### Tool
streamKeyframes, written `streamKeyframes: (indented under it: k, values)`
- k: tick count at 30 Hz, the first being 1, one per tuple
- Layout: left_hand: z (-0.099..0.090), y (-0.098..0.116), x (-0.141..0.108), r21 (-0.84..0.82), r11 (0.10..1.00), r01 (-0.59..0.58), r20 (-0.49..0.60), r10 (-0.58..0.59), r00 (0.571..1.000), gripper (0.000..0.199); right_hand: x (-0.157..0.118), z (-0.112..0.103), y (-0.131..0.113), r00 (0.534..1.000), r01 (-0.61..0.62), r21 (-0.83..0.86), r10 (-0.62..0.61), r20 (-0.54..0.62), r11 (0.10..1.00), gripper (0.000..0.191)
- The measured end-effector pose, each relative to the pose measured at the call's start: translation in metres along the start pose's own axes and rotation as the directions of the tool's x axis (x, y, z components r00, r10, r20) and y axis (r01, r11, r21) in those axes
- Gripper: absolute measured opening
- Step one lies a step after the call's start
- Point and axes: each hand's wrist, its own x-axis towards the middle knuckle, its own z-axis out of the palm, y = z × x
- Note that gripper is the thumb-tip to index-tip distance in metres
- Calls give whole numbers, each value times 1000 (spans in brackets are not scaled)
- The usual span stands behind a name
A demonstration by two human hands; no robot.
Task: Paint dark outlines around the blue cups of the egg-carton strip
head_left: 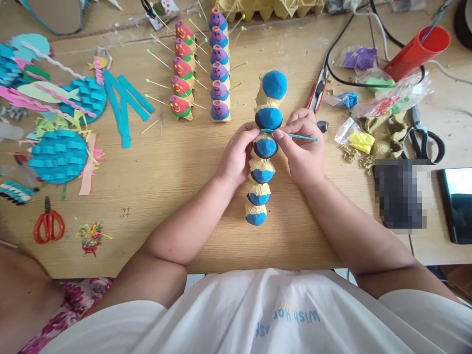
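Note:
A strip of egg-carton cups [266, 146] stretches away from me on the table, its humps capped in blue with dark edging under several of them. My left hand [239, 153] is closed on the strip's left side, thumb tip by the gap below the second hump. In my right hand [302, 145], a thin blue modelling tool [303, 137] is pinched between thumb and fingers. The tool's flat end lies at that same gap, between both thumbs. Whether it touches the carton I cannot tell. My right fingers also rest close against the strip's right side.
Beyond, two finished-looking carton strips, one red and green [181, 73], one purple and blue [220, 73], bristle with sticks. Woven blue paper discs [59, 156] and red scissors [49, 227] lie left. Right are a utility knife [317, 91], clay bags [361, 141], black scissors [420, 135] and a phone [456, 206].

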Motion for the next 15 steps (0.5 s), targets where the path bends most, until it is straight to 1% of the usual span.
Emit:
streamKeyframes:
  k: [3,7,12,15]
  values:
    - [0,-1,-1,15,1000,-16,-13,16,1000,22,0,0,4,1000,10,-35,-10,-7,999,40]
    - [2,0,-2,15,998,-66,-28,66,997,22,0,-1,8,1000,18,-48,-19,-18,999,42]
    - [4,0,-3,10,998,-66,-96,67,993,24,2,-3,8,998,-65,-28,65,9,997,48]
    - [3,1,-3,21,998,-58,-127,60,990,25,3,-5,8,997,-71,-35,71,14,997,52]
